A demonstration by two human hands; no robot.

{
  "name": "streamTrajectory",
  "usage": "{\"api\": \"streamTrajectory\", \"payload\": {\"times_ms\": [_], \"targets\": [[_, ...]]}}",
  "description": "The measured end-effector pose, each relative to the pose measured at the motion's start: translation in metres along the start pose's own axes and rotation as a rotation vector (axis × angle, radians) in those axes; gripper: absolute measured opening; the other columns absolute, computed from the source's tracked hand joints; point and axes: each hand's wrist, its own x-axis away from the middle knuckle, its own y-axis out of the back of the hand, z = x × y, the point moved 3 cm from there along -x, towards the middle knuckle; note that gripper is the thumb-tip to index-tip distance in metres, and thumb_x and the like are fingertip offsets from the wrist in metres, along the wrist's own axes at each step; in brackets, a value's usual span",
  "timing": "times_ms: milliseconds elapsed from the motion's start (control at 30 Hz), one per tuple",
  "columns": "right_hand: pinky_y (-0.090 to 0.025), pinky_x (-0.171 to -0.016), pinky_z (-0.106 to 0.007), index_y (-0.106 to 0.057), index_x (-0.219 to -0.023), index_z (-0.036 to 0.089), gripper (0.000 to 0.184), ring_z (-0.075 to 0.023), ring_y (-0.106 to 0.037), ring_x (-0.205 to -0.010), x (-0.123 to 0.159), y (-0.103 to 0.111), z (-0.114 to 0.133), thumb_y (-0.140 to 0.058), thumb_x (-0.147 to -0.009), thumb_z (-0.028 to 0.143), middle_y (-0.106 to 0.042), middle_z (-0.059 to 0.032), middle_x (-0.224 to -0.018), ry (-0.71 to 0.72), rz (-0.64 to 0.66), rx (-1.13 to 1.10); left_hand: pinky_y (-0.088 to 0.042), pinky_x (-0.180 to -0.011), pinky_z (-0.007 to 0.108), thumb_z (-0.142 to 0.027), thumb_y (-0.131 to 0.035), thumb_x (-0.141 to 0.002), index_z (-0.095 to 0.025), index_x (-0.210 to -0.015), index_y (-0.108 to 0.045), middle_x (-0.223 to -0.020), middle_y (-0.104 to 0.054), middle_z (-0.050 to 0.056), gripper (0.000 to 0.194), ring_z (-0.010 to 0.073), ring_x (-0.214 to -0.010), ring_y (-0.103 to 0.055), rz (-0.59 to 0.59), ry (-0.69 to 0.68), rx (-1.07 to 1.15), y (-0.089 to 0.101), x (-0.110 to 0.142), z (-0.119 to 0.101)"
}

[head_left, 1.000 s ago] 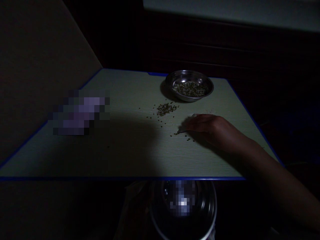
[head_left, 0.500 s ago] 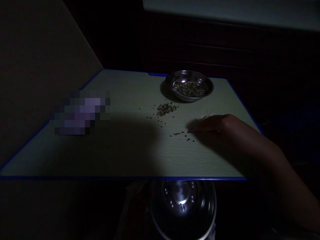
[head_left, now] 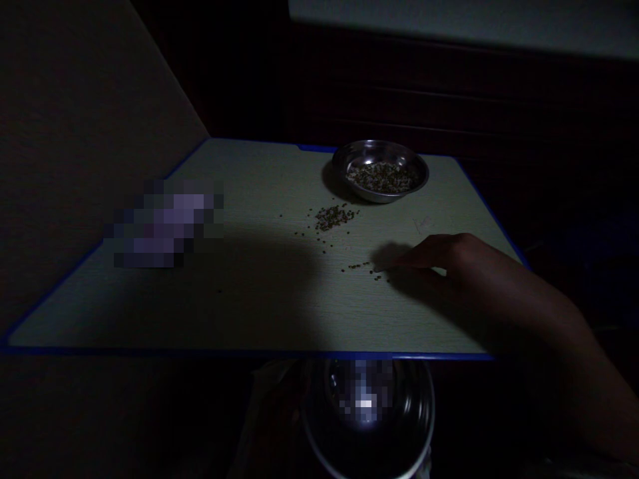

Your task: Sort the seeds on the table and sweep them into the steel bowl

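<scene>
My right hand (head_left: 439, 256) rests on the pale table (head_left: 259, 299), reaching in from the right. Its fingers are drawn together with the tips down beside a few loose seeds (head_left: 367, 267). The dim light hides whether anything sits between the fingers. A small pile of the same seeds (head_left: 332, 217) lies further back on the table. Behind it stands a shallow metal dish (head_left: 340, 159) with seeds in it. My left hand is out of view.
A blurred purplish object (head_left: 164, 223) lies at the table's left. Below the table's blue front edge sits a shiny metal bowl (head_left: 425, 412). A slanted wall panel (head_left: 74, 133) borders the left side. The room is very dark.
My right hand drew back to the right, then its fingertips came down close to the few loose seeds. The white scrap seen under the hand earlier no longer shows.
</scene>
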Motion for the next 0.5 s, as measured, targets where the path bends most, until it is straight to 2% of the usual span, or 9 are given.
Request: {"api": "streamTrajectory", "payload": {"times_ms": [167,300,433,500], "targets": [[-0.050,-0.075,-0.032,-0.065,-0.117,0.025,0.035,-0.0208,-0.067,-0.089,-0.003,-0.003,0.002,-0.056,-0.085,0.017,-0.071,-0.0035,-0.108,0.001,-0.054,0.035,-0.053,-0.082,0.041,-0.039,-0.071,-0.066,-0.021,-0.077,-0.076,-0.091,-0.076,0.008,0.022,0.0326,-0.094,-0.067,0.054,0.009,-0.063,-0.005,0.000,-0.009],[-0.048,-0.072,-0.029,-0.066,-0.114,0.024,0.032,-0.0184,-0.066,-0.084,-0.003,-0.006,0.010,-0.055,-0.086,0.016,-0.072,-0.0053,-0.103,0.030,-0.019,0.039,-0.054,-0.080,0.041,-0.042,-0.066,-0.073,-0.019,-0.084,-0.075,-0.091,-0.075,0.009,0.027,0.0294,-0.090,-0.068,0.072,-0.005,-0.063,-0.007,0.003,-0.019],[-0.046,-0.067,-0.026,-0.071,-0.100,0.021,0.022,-0.0156,-0.065,-0.075,0.000,-0.007,0.017,-0.054,-0.086,0.016,-0.072,-0.0055,-0.090,0.091,0.036,0.025,-0.054,-0.078,0.041,-0.042,-0.070,-0.070,-0.019,-0.080,-0.075,-0.089,-0.075,0.009,0.026,0.0274,-0.086,-0.068,0.085,-0.031,-0.065,-0.007,0.006,-0.023],[-0.045,-0.066,-0.026,-0.071,-0.096,0.021,0.021,-0.0148,-0.063,-0.073,0.002,-0.008,0.019,-0.054,-0.086,0.016,-0.071,-0.0042,-0.086,0.119,0.084,0.005,-0.054,-0.078,0.040,-0.043,-0.067,-0.074,-0.018,-0.083,-0.075,-0.091,-0.075,0.009,0.027,0.0263,-0.087,-0.068,0.088,-0.036,-0.054,-0.008,0.008,-0.024]]}}
